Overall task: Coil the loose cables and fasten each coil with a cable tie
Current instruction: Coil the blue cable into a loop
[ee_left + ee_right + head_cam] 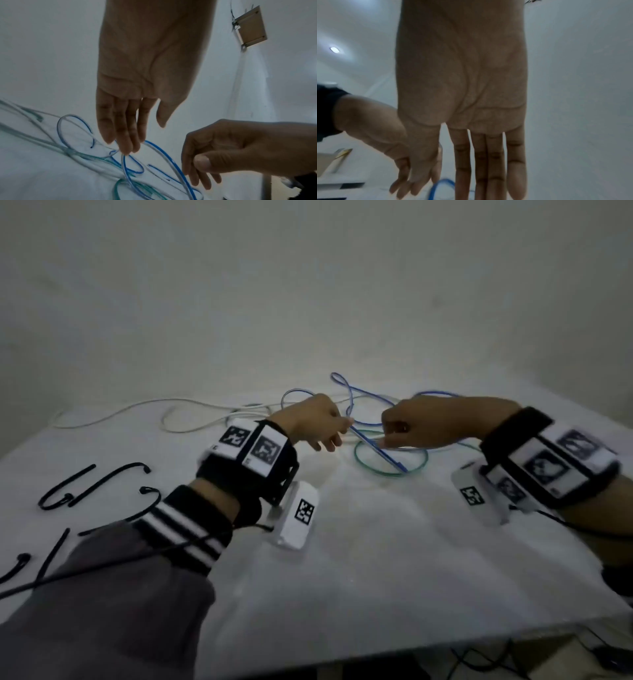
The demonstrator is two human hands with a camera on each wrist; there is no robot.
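A blue cable [394,460] lies in loose loops on the white table [376,542], tangled with a green cable [390,472] and a pale white cable [137,409]. My left hand [337,436] hovers over the tangle with straight fingers. In the left wrist view its fingertips [126,150] touch a strand of the blue cable [171,161], thumb held apart. My right hand [387,436] faces it from the right, its fingers [200,180] extended beside the same strand. The right wrist view shows this hand [471,175] flat, with a blue loop [443,181] beneath.
Several black cable ties [102,477] lie loose at the table's left front. The table's front edge [411,642] runs below my arms, with dark wires on the floor beyond it. A brown square panel [250,27] hangs on the wall.
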